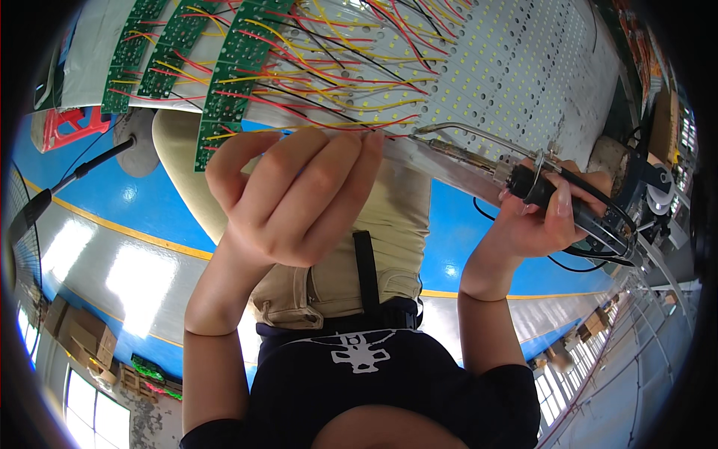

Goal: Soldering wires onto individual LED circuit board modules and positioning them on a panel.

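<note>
My left hand [295, 194] is closed at the near edge of the work, its fingertips pinching a thin wire whose end points toward the iron's tip. My right hand [542, 213] wraps round the black handle of a soldering iron [467, 161], which has a curved metal feed tube [479, 131] along it. The iron's tip is close beside the wire end and the white LED boards [508, 82]; whether they touch is too small to tell. Red, yellow and black wires [329, 82] run from a green circuit board strip [235, 71] across to the LED boards.
More green board strips [134, 49] lie at the far left. A black cable [580, 266] hangs below the right hand. On the left stand a fan [26, 217] and a red plastic object [71, 129]. Cardboard boxes [86, 337] sit on the blue and grey floor.
</note>
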